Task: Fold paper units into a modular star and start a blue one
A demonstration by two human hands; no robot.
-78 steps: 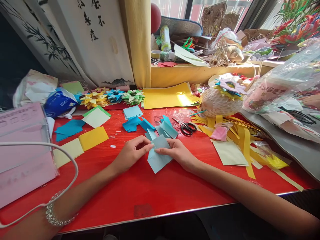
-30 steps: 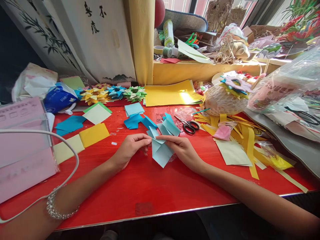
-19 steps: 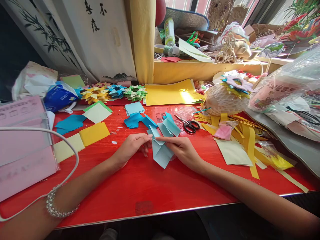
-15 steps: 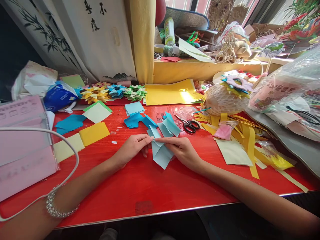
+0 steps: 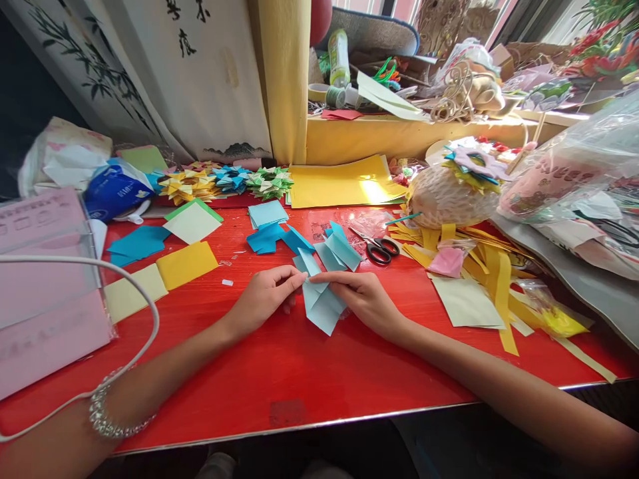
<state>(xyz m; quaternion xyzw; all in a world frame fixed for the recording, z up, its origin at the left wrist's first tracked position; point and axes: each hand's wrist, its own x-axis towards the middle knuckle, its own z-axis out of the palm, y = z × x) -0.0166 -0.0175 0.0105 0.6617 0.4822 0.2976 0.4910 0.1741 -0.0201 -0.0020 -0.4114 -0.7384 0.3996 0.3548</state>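
A light blue folded paper [image 5: 323, 310] with creases is held between both hands above the red table. My left hand [image 5: 272, 293], a beaded bracelet on its wrist, pinches the paper's upper left edge between thumb and index finger. From the other side my right hand [image 5: 367, 299] grips it, index finger stretched along the top fold and the other fingers partly hidden behind the sheet. Just beyond lie light blue folded pieces [image 5: 338, 249] and darker blue folded pieces [image 5: 266, 238]. Black-handled scissors [image 5: 380, 249] rest to their right.
A white cable [image 5: 156, 319] loops over my left forearm beside a pink folder [image 5: 47, 293]. Yellow paper strips [image 5: 499, 286] and a pale square stack [image 5: 466, 303] lie right. Folded paper rings [image 5: 229, 181] and yellow sheets [image 5: 339, 183] line the back.
Almost nothing differs. Both hands keep the same grip on the light blue paper, and the whole view has shifted very slightly.
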